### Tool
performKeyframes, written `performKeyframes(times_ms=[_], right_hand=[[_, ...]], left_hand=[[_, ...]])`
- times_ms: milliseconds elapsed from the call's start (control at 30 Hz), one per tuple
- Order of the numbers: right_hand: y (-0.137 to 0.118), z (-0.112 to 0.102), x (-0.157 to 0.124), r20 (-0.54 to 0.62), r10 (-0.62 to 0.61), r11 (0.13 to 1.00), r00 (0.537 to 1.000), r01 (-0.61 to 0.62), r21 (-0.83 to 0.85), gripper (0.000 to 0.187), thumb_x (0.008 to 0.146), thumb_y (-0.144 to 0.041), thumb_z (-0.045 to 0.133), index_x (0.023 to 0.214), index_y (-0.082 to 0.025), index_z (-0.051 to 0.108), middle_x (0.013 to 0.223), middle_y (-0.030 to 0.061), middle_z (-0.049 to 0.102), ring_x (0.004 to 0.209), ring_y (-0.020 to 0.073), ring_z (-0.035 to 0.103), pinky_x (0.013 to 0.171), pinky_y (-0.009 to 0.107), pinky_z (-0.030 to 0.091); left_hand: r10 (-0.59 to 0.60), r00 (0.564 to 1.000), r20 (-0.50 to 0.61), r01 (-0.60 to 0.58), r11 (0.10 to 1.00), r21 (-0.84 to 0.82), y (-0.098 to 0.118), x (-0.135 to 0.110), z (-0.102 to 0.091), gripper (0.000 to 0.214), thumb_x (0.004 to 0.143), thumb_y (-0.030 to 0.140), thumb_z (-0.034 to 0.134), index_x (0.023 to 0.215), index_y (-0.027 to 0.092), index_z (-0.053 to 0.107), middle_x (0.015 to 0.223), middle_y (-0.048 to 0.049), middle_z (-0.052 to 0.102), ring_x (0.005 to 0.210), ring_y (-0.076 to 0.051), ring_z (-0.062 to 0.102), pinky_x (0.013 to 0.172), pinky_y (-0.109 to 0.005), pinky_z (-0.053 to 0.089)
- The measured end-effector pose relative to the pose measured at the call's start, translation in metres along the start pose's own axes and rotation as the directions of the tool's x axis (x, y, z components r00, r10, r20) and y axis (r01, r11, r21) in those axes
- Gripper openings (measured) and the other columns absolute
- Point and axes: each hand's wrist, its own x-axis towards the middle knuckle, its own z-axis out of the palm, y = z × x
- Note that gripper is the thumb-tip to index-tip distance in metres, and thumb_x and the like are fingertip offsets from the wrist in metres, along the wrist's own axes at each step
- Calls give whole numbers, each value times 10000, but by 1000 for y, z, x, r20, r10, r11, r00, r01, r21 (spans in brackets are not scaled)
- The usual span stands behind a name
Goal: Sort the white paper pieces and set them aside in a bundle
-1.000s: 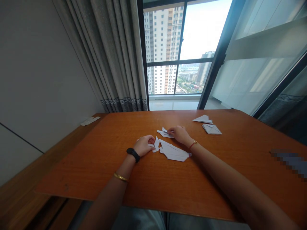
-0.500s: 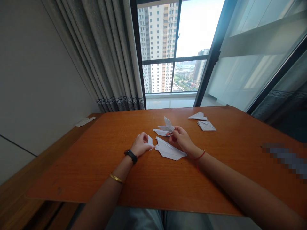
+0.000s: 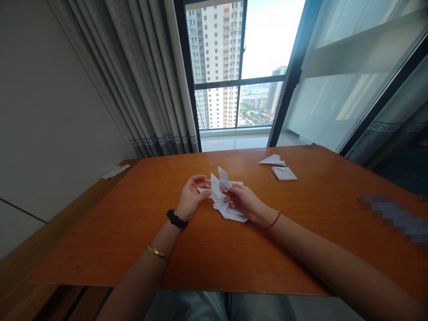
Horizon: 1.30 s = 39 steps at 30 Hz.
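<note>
My left hand [image 3: 192, 196] pinches a white folded paper piece [image 3: 215, 186] between thumb and fingers, one flap standing up and another pointing left. Close beside it, my right hand [image 3: 245, 201] grips a second folded paper piece [image 3: 224, 178] with an upright pointed flap. The two pieces nearly meet; whether they touch I cannot tell. Below the right hand, a larger folded sheet [image 3: 230, 214] lies flat on the table, partly covered by the fingers. The edge of another paper [image 3: 237, 183] shows behind the right hand.
On the brown wooden table [image 3: 133, 240], a pointed folded paper [image 3: 272, 159] and a squarish folded paper [image 3: 284, 173] lie at the back right. Paper scraps [image 3: 115, 171] rest on the ledge at left. A blurred-out patch [image 3: 394, 218] covers something at the right.
My left hand has lifted its folded paper and turned it so the flaps show. The right hand has come left and lower with its piece, bringing the two pieces close together.
</note>
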Motion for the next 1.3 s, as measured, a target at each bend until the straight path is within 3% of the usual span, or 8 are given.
performKeyframes(times_ms=[133,400,667,800,933,1067,1167,1300], right_hand=[[12,12,-9,106,62,997,992,-57,-50,233,681,-259,685,798,-197,493,673,-19,618,512,87,559,405,167,307],[12,11,-11,145,-49,932,988,97,-349,195,735,-314,609,816,-203,471,745,-13,662,494,68,545,399,162,288],[8,11,-13,252,-26,915,967,125,-384,225,695,-261,591,890,-199,498,770,-13,661,499,79,551,384,172,312],[2,10,-15,226,-48,897,973,142,-419,232,718,-338,651,842,-179,537,640,-33,597,470,76,510,371,169,304],[4,6,-11,127,-122,932,984,157,-325,311,714,-430,698,733,-179,516,572,-28,594,459,75,498,401,180,350],[8,5,-8,121,-142,971,982,162,-176,331,667,-429,751,732,-170,555,696,12,641,628,121,602,500,207,460],[8,6,-7,83,-158,949,984,175,-262,319,658,-417,756,706,-168,563,642,-8,605,543,101,555,448,207,453],[8,2,-4,51,-254,885,966,254,-390,304,693,-424,719,832,-184,593,595,-32,572,473,101,515,390,216,419]], left_hand=[[21,1000,22,-23,994,106,-3,-4,5,572,582,177,813,1101,195,572,1037,-36,542,784,-92,542,752,-245,487],[18,1000,23,-24,965,263,1,-6,4,621,637,225,763,1212,186,532,1134,-81,533,755,-90,520,760,-248,490],[0,997,72,-17,971,239,5,-6,4,648,629,242,779,1218,196,510,1150,-80,509,742,-83,510,690,-222,484],[6,994,109,-36,961,275,5,-8,7,672,615,262,795,1219,206,504,1170,-78,515,767,-88,530,739,-236,484],[2,1000,-4,-1,970,245,4,-11,11,881,570,310,831,1323,240,379,1316,-113,444,949,-143,563,804,-254,487],[-232,970,70,208,946,250,-1,-11,11,567,708,482,712,1123,139,537,983,-91,633,754,-131,613,631,-215,478],[-300,945,133,268,939,217,-6,-10,11,480,747,573,627,901,121,584,685,-29,624,593,-112,599,539,-196,452],[-344,931,125,318,929,189,-9,-8,11,459,718,573,661,816,135,564,630,-11,609,582,-128,632,535,-208,488]])
